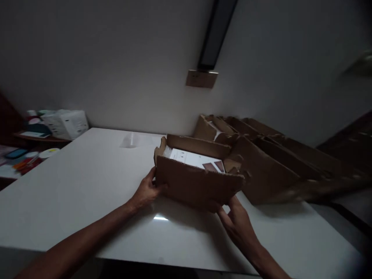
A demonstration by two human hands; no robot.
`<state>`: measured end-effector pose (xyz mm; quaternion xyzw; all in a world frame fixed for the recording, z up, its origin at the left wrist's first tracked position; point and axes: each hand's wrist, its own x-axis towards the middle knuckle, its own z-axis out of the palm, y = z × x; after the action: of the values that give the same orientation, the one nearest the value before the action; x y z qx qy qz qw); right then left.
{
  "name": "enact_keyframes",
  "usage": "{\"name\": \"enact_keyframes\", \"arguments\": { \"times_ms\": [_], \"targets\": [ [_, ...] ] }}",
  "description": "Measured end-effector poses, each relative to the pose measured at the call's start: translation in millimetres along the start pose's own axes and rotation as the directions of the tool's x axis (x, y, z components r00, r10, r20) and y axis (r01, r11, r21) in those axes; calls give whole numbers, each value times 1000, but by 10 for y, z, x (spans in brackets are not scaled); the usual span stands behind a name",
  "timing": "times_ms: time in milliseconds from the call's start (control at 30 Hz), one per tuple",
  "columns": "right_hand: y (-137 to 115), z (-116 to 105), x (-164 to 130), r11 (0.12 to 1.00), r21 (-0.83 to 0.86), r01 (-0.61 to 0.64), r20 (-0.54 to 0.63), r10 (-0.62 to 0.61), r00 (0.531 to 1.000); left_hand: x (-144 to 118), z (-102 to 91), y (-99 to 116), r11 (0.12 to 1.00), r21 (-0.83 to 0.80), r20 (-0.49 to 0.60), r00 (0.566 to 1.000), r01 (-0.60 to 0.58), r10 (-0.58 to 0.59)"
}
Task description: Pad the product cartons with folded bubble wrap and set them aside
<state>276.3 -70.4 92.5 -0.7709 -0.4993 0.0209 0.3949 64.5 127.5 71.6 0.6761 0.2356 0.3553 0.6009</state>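
An open-topped cardboard box (194,186) is held between both hands above the white table, slightly tilted. Inside lies a white printed packet (192,158) with brown patches at one end, and a bit of clear plastic shows beside it. My left hand (148,190) grips the left end, thumb on the front wall. At the lower right corner, my right hand (234,219) clasps the box from below, its fingers partly hidden under it.
Larger cardboard boxes (270,170) with open compartments stand to the right. A clear plastic piece (130,140) lies toward the back of the white table (87,186). White holders (69,122), a phone (16,154) and small items crowd the left side. A wall socket plate (201,79) is above.
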Motion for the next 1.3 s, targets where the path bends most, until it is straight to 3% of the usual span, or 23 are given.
{"name": "enact_keyframes", "arguments": {
  "times_ms": [100,233,300,433,533,633,733,867,1000,1167,1300],
  "targets": [
    [348,-111,-354,996,-65,-60,-123,51,991,157,372,-116,995,-95,156,988,28,-13],
    [671,-225,-708,985,-99,-143,-270,112,956,496,849,-210,995,-91,270,961,-40,64],
    [755,-247,-811,980,-104,-170,-315,129,940,681,1086,-275,997,-49,270,961,-51,62],
    [866,-197,-863,985,-92,-145,-325,108,939,922,1582,-448,998,60,135,991,4,-12],
    [940,-132,-784,993,-87,-81,-259,56,964,922,1909,-560,992,122,108,993,27,-40],
    [1004,-86,-652,990,-144,-5,-257,-32,966,822,2108,-629,985,172,171,985,-19,-11],
    [1091,-47,-577,976,-219,-1,-239,-53,970,709,2137,-664,968,234,254,967,-94,32],
    [1227,3,-684,930,-357,91,-183,-165,969,496,1963,-657,924,321,379,922,-206,73],
    [1203,0,-850,869,-447,213,-109,-290,951,116,1680,-567,874,354,540,836,-334,100],
    [1060,-27,-854,842,-489,228,-124,-325,937,-314,1417,-403,686,461,712,696,-563,93],
    [1019,-25,-815,857,-464,225,-158,-330,931,-417,1347,-337,677,452,740,668,-581,79]
  ]
}}
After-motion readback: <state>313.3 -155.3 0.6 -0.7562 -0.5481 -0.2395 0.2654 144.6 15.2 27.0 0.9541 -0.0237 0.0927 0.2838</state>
